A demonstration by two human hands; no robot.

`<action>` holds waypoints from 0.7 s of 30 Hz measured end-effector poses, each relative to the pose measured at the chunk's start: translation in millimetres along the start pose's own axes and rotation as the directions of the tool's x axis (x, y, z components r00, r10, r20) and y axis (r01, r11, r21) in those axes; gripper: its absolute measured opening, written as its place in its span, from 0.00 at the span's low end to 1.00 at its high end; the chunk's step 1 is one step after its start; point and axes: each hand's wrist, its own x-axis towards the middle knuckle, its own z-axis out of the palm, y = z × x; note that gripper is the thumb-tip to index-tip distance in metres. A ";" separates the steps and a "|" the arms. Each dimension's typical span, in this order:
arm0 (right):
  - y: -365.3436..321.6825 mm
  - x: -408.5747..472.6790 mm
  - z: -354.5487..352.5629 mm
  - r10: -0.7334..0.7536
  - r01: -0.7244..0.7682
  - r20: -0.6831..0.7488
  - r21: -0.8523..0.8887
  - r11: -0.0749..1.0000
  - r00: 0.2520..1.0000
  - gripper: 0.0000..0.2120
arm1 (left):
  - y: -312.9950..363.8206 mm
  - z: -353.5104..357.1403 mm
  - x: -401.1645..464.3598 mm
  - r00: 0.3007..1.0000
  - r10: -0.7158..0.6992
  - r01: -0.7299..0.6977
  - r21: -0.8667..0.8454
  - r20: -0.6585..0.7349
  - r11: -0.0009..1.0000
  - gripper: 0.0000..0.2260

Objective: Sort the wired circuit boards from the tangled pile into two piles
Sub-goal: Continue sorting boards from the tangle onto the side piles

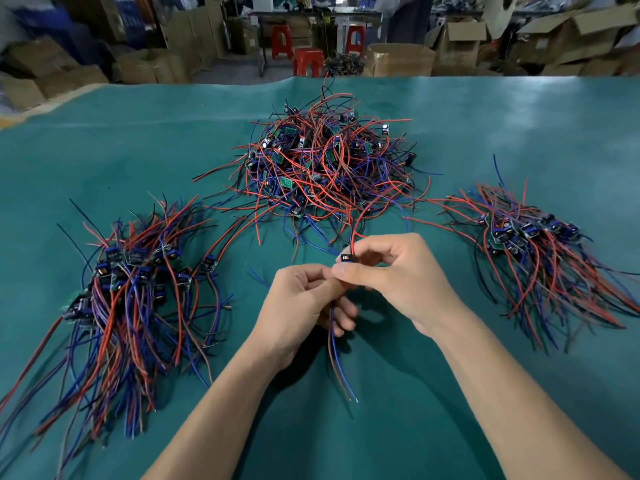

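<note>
The right hand [391,271] pinched one small wired circuit board [346,258]; the left hand [304,299] gripped its trailing wires [341,362]. Light, with limp leads, it was probably best held by the board. Three heaps: tangled pile [329,164] at twelve o'clock, sorted piles at nine [138,289] and three [540,251].

No legible text, apparently

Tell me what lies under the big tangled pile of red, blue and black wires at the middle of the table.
The tangled pile rests on the teal table cover. Small green circuit boards show among the wires. Whatever lies beneath the heap's centre is covered.
</note>
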 end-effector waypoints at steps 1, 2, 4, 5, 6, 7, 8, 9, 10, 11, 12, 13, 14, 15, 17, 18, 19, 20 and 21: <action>0.6 0.5 -1.1 0.003 -0.002 -0.006 0.054 0.999 1.000 0.09 | 0.6 -0.6 -0.2 1.000 -0.001 0.001 0.014 0.024 1.000 0.07; 1.2 1.7 -1.1 0.020 -0.016 -0.029 0.126 0.992 0.999 0.07 | 1.5 -1.2 -0.7 0.998 0.001 -0.002 0.017 0.056 1.000 0.08; 1.7 4.5 -1.5 0.113 -0.077 -0.114 0.278 0.957 0.987 0.05 | 3.1 -2.1 -1.6 0.992 0.007 -0.009 0.015 0.127 1.000 0.08; 1.7 5.9 -2.4 0.168 -0.107 -0.153 0.346 0.932 0.974 0.06 | 3.9 -2.2 -2.4 0.988 0.010 -0.015 0.036 0.153 0.999 0.08; 1.6 7.4 -3.9 0.222 -0.133 -0.182 0.405 0.905 0.958 0.07 | 4.3 -2.0 -3.4 0.985 0.013 -0.026 0.070 0.174 0.997 0.08; 1.3 8.5 -6.8 0.270 -0.151 -0.206 0.457 0.877 0.941 0.07 | 4.3 -1.8 -4.2 0.981 0.017 -0.038 0.105 0.192 0.994 0.08; 1.0 9.6 -10.5 0.311 -0.163 -0.227 0.501 0.850 0.923 0.07 | 4.1 -1.4 -4.7 0.978 0.020 -0.048 0.134 0.208 0.990 0.08; 1.6 10.7 -14.5 0.347 -0.170 -0.248 0.536 0.827 0.904 0.07 | 4.2 -1.6 -5.2 0.976 0.018 -0.055 0.161 0.219 0.985 0.08; 2.3 11.9 -18.3 0.378 -0.174 -0.270 0.563 0.808 0.886 0.08 | 4.5 -2.0 -5.5 0.974 0.015 -0.060 0.193 0.227 0.979 0.08; 3.0 12.6 -21.9 0.406 -0.176 -0.292 0.582 0.794 0.866 0.09 | 4.7 -2.3 -5.5 0.971 0.011 -0.068 0.232 0.237 0.970 0.08; 3.6 13.4 -24.9 0.429 -0.174 -0.313 0.600 0.781 0.847 0.09 | 5.0 -2.3 -5.6 0.968 0.007 -0.079 0.273 0.253 0.959 0.08; 4.3 14.1 -27.4 0.447 -0.168 -0.331 0.616 0.769 0.831 0.09 | 4.8 -2.4 -6.0 0.963 0.003 -0.091 0.313 0.271 0.946 0.08; 4.8 15.0 -29.3 0.462 -0.164 -0.343 0.631 0.758 0.818 0.10 | 4.4 -2.3 -6.2 0.957 -0.001 -0.103 0.344 0.290 0.933 0.07; 4.6 15.7 -30.8 0.472 -0.162 -0.347 0.642 0.750 0.811 0.10 | 4.1 -2.4 -6.4 0.952 -0.004 -0.114 0.365 0.307 0.924 0.07; 4.8 16.9 -33.1 0.475 -0.155 -0.355 0.647 0.747 0.805 0.10 | 3.5 -2.5 -6.4 0.941 -0.012 -0.126 0.381 0.339 0.916 0.07; 5.4 17.9 -33.8 0.469 -0.148 -0.363 0.642 0.752 0.805 0.10 | 3.3 -2.9 -6.5 0.935 -0.012 -0.133 0.383 0.354 0.914 0.07; 5.7 18.5 -34.6 0.456 -0.139 -0.372 0.632 0.762 0.808 0.10 | 3.3 -3.5 -6.6 0.931 -0.009 -0.142 0.385 0.365 0.912 0.07; 5.9 19.1 -35.2 0.441 -0.129 -0.378 0.622 0.772 0.814 0.10 | 3.5 -3.8 -6.5 0.929 -0.003 -0.152 0.389 0.371 0.909 0.07; 5.7 19.4 -35.7 0.428 -0.120 -0.380 0.617 0.778 0.820 0.10 | 3.7 -4.1 -6.6 0.927 0.004 -0.161 0.388 0.375 0.908 0.07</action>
